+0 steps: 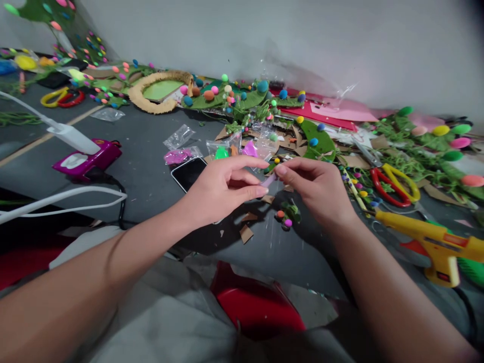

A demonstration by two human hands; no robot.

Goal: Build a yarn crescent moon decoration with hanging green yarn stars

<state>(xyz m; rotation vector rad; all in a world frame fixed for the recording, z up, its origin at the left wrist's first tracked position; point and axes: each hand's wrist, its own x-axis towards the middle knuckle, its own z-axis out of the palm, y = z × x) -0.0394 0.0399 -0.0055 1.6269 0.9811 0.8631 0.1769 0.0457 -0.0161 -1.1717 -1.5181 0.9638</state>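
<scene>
While my right hand [317, 189] pinches one end of a pale lilac strip [269, 181] between thumb and forefinger, my left hand [212, 191] has thumb and middle finger closed on the other end, index stretched free above. Strip is between both hands, over the tabletop [143, 141]. On my remote feed: smartphone [187, 172] partly behind left hand, bead-tipped green sprig [292, 212] below right hand, yellow glue gun [425, 233] and red-and-yellow scissors [385, 171] off right.
</scene>
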